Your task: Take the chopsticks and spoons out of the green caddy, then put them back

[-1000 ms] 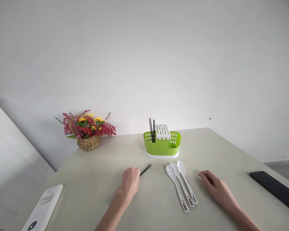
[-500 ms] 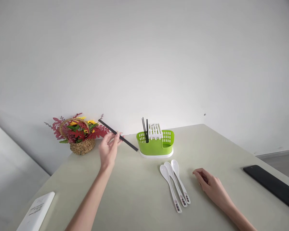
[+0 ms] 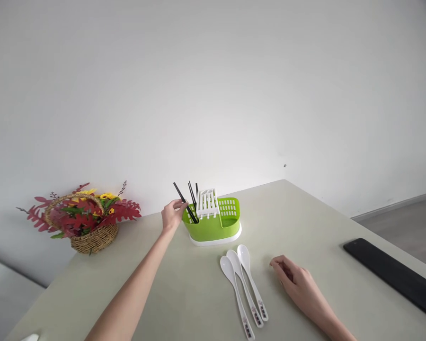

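At the left end of a green utensil basket (image 3: 211, 231), my left hand (image 3: 173, 214) is closed on black chopsticks (image 3: 180, 193). They lean to the left, and their lower ends are inside the basket's left compartment. Other black chopsticks (image 3: 192, 193) stand upright in that compartment, beside a white slotted rack (image 3: 208, 202) at the basket's middle. My right hand (image 3: 294, 283) rests on the table with its fingers curled, and nothing shows in them. Just left of it lie three white spoons (image 3: 239, 274), bowls toward the basket.
A wicker basket of artificial flowers (image 3: 94, 238) stands on the table's (image 3: 184, 293) left side, near the wall. A long black object (image 3: 390, 274) lies along the right edge. The corner of a white object (image 3: 31, 337) shows at the bottom left.
My left hand has brought the chopsticks to the green basket and tilted them steeper, lower ends inside. The view has turned rightward. My right hand stays beside the spoons.
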Action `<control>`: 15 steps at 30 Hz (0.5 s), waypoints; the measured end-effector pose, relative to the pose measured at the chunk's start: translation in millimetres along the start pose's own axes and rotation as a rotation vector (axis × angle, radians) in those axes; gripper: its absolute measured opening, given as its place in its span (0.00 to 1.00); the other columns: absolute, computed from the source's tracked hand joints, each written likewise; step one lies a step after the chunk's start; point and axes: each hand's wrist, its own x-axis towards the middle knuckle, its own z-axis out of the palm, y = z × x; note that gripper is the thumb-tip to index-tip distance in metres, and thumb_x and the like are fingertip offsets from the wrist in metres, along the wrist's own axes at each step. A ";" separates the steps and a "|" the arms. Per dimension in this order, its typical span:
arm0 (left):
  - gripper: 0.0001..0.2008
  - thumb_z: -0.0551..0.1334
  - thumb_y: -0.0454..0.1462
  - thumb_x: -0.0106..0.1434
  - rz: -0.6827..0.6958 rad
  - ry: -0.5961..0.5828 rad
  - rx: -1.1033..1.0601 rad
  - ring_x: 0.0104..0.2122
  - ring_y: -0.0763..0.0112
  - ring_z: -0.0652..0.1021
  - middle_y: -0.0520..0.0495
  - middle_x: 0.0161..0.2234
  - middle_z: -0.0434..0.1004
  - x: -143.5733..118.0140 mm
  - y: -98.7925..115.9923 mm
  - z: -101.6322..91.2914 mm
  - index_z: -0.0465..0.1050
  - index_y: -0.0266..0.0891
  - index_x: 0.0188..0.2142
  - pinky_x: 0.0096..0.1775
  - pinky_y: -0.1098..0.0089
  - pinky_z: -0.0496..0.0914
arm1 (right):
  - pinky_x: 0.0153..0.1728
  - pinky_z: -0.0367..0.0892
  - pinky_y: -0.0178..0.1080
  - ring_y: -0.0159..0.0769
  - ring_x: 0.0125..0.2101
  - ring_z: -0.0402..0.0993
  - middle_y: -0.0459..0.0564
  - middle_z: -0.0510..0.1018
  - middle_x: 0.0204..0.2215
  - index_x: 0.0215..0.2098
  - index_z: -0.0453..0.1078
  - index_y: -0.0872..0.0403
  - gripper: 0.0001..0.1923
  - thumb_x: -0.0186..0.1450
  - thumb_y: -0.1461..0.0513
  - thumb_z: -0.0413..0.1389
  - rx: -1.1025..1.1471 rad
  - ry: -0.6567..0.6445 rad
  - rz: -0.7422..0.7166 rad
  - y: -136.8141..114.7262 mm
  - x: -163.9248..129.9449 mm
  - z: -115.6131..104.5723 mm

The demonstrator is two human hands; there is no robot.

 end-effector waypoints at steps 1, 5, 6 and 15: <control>0.12 0.72 0.46 0.53 0.017 -0.014 0.020 0.41 0.53 0.84 0.46 0.33 0.86 -0.5 0.1 2.8 0.82 0.44 0.34 0.53 0.54 0.73 | 0.26 0.60 0.34 0.35 0.24 0.59 0.42 0.64 0.21 0.34 0.69 0.48 0.22 0.72 0.44 0.43 0.000 0.003 0.002 0.0 0.4 0.0; 0.12 0.69 0.48 0.56 0.107 -0.031 0.062 0.50 0.52 0.80 0.44 0.42 0.86 2.7 3.1 6.5 0.83 0.45 0.33 0.58 0.55 0.68 | 0.27 0.60 0.33 0.35 0.24 0.60 0.42 0.65 0.22 0.34 0.70 0.48 0.22 0.72 0.44 0.44 0.026 0.004 0.003 0.0 0.9 0.0; 0.12 0.69 0.49 0.57 0.123 -0.034 0.065 0.52 0.53 0.79 0.44 0.44 0.85 4.0 3.1 5.2 0.84 0.45 0.34 0.59 0.55 0.68 | 0.28 0.60 0.33 0.35 0.24 0.60 0.42 0.65 0.22 0.35 0.69 0.48 0.22 0.72 0.44 0.44 0.033 0.004 0.003 -0.1 1.0 -0.1; 0.28 0.48 0.55 0.68 -0.065 0.239 0.061 0.47 0.58 0.82 0.39 0.43 0.84 -35.5 -47.9 -29.2 0.78 0.39 0.44 0.52 0.60 0.73 | 0.26 0.60 0.35 0.35 0.23 0.62 0.43 0.68 0.22 0.34 0.69 0.48 0.21 0.72 0.45 0.44 0.034 0.022 -0.038 0.0 3.0 -2.0</control>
